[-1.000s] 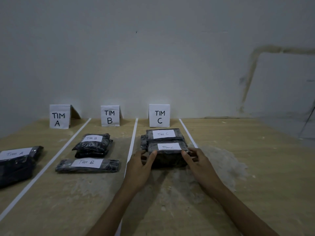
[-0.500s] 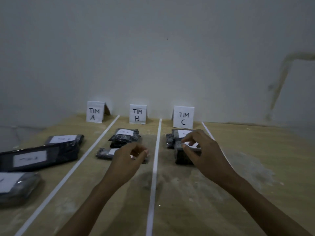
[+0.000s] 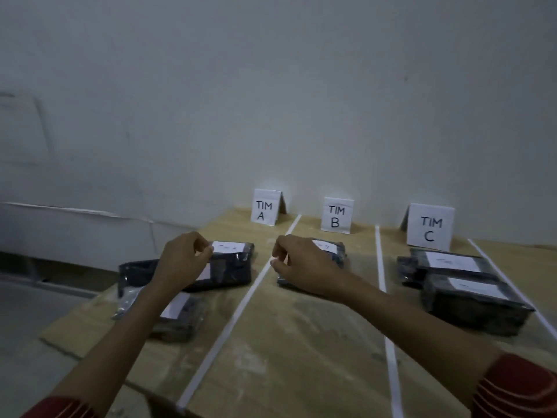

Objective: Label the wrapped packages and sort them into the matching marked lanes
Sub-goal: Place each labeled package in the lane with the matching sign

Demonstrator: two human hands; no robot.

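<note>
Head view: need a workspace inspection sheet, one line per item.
Surface: pale wooden board, split into lanes by white tape lines.
Job's things: folded white paper signs TIM A, TIM B, TIM C; black plastic-wrapped packages with white labels, three in lane A, lane B's partly hidden, two in lane C.
Clutter: nothing seen.
Grips: left grip curled over lane A's long package, contact unclear; right grip loosely curled, nothing seen held.
Cables: nothing seen.
Surroundings: plain pale wall; grey floor at left.
</note>
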